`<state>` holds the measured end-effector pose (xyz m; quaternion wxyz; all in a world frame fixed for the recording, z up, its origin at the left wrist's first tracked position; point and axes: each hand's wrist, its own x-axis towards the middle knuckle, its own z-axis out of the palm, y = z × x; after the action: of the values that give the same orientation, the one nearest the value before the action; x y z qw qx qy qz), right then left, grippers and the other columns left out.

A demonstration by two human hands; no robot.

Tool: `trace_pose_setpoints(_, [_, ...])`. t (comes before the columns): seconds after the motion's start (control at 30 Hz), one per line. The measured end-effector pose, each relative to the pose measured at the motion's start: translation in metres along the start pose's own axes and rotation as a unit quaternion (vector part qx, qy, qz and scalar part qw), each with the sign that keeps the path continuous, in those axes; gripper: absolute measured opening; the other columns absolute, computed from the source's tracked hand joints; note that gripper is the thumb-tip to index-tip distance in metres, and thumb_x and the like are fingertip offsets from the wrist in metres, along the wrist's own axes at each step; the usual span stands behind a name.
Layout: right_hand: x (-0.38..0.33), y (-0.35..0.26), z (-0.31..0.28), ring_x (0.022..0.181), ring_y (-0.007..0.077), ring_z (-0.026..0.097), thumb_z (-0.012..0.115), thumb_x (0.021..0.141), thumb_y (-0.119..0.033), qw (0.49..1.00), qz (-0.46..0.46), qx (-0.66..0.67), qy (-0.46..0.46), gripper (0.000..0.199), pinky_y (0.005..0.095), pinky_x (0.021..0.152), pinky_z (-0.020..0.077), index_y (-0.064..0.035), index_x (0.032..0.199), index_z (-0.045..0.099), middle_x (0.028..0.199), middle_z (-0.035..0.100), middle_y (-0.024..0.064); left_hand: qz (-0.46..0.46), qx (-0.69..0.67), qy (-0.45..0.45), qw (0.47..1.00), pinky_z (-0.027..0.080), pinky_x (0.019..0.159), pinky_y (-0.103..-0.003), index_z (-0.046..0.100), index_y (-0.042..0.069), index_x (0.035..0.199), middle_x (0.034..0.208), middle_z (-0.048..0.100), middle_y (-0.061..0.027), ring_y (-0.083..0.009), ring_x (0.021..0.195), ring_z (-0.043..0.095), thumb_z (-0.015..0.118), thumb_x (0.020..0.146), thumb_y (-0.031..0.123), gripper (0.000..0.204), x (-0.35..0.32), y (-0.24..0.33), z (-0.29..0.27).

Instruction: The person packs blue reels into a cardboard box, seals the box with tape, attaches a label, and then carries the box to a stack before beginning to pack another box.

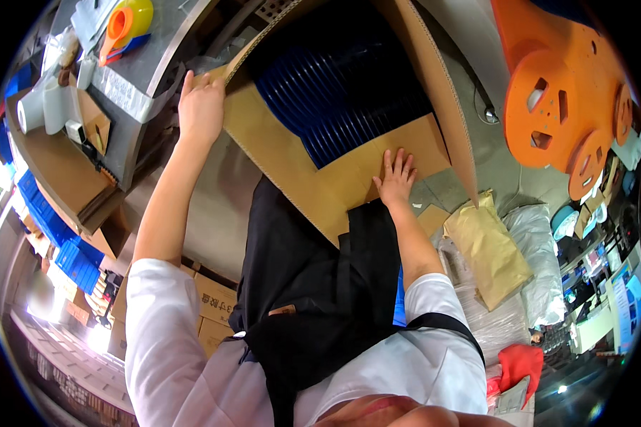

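Observation:
An open cardboard box (313, 192) stands in front of me with its flaps spread. Stacked inside it are several dark blue, ribbed round pieces (349, 99), their rims lined up in two rows; I cannot tell what kind they are. My left hand (201, 110) grips the outer corner of the box's left flap. With fingers spread, my right hand (397, 179) lies flat against the near flap and holds nothing. The depth of the box is in shadow.
To the left is a grey worktable (139, 78) with a yellow-and-orange tape dispenser (129, 25) and a white roll (32, 112). Orange plates with slots (541, 107) rise at the right. A tan paper bag (488, 249) and plastic-wrapped bundles (538, 263) lie below them.

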<state>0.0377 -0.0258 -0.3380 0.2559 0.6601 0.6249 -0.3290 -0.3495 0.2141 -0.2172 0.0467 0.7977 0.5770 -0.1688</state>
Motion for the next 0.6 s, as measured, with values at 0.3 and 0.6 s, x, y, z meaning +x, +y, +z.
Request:
trace_pose_setpoints(0.3, [-0.001, 0.006, -0.009, 0.141, 0.0405, -0.003, 0.067, 0.08, -0.037, 0.998, 0.011, -0.012, -0.058, 0.096, 0.0585, 0.11, 0.0089, -0.0246, 0.149, 0.002, 0.155, -0.006, 0.0128, 0.025, 0.039, -0.169, 0.984, 0.037, 0.104, -0.039, 0.058, 0.001, 0.101, 0.098, 0.064, -0.0184, -0.0301, 0.099, 0.061, 0.052, 0.078, 0.005, 0.024, 0.022, 0.025, -0.008])
trace_pose_setpoints(0.6, [-0.001, 0.007, -0.01, 0.14, 0.0415, -0.009, 0.064, 0.083, -0.035, 0.996, 0.025, -0.017, -0.089, 0.092, 0.0589, 0.11, 0.0063, -0.0232, 0.149, 0.001, 0.154, -0.011, 0.014, 0.124, -0.521, -0.282, 0.796, 0.016, 0.113, -0.047, 0.027, 0.015, 0.145, 0.151, 0.018, -0.0183, -0.038, 0.139, 0.015, 0.052, 0.09, 0.02, 0.062, 0.134, 0.011, -0.044])
